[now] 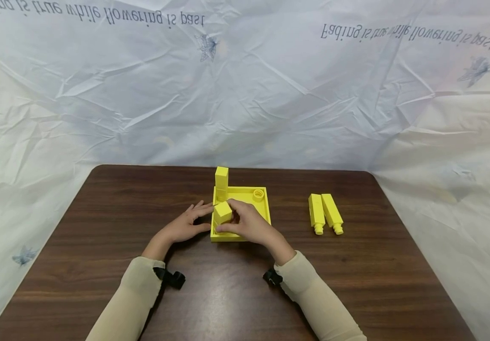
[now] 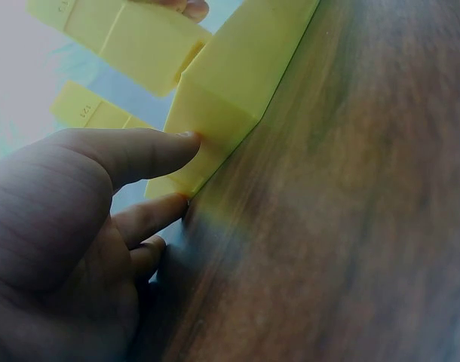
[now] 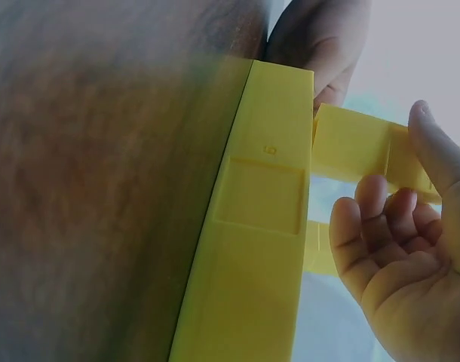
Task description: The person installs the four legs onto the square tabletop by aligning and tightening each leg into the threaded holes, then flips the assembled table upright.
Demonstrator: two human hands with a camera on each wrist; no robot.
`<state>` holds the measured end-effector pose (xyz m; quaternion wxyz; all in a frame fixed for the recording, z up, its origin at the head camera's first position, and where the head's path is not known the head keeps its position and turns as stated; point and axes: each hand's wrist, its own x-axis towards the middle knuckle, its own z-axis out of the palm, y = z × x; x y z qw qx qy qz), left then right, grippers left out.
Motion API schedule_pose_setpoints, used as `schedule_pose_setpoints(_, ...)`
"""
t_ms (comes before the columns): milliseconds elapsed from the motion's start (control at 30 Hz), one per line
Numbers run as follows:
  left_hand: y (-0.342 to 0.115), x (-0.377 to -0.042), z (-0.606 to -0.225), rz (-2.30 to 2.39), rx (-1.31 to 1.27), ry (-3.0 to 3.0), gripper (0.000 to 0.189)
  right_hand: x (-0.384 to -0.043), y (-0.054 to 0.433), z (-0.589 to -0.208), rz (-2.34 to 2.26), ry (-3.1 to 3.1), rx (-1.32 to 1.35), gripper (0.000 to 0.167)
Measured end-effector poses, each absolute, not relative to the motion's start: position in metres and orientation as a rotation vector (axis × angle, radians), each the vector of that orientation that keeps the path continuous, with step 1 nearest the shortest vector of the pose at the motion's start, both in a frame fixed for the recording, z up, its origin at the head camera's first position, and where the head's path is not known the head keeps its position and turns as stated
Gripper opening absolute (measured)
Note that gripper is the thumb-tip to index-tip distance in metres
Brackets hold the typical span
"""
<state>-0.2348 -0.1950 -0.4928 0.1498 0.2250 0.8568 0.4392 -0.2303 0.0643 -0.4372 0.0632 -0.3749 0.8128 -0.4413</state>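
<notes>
A square yellow tray (image 1: 263, 206) with raised sides lies on the table. At its front-left corner stands a yellow square post (image 1: 222, 211), pinched by my right hand (image 1: 251, 224) between thumb and fingers. The right wrist view shows that post (image 3: 351, 143) standing against the tray side (image 3: 253, 279). A second post (image 1: 221, 179) is upright at the back-left corner. My left hand (image 1: 184, 225) lies beside the tray with fingers extended, touching its left side; in the left wrist view the thumb (image 2: 151, 154) presses that side. The front post's lower end is hidden.
A round threaded socket (image 1: 258, 194) shows in the tray's back-right corner. Two loose yellow posts (image 1: 316, 210) with stepped, narrow ends lie side by side on the brown table (image 1: 356, 284), to the right. A white printed sheet (image 1: 245, 94) hangs behind.
</notes>
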Motion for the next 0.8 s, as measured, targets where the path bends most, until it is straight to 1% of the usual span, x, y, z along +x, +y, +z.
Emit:
schedule_pose_setpoints(133,-0.1956,-0.234,-0.492,1.269,0.639,2.456,0.062,-0.23,0.0635,-0.4367,-1.315,2.486,-1.124,0.035)
schedule_pose_setpoints(333,-0.1957,-0.2338,-0.4918,1.281,0.667,2.448,0.062,-0.2292,0.0639,-0.4378,-1.354,2.476,-1.142,0.025)
schedule_pose_setpoints(467,-0.1953,-0.2353,-0.4922,1.288,0.69,2.449,0.063,-0.2284,0.0637,-0.437,-1.397,2.445,-1.18,0.021)
schedule_pose_setpoints(800,-0.1953,-0.2365,-0.4927,1.28,0.704,2.452,0.063,-0.2275,0.0643,-0.437,-1.402,2.537,-1.141,0.026)
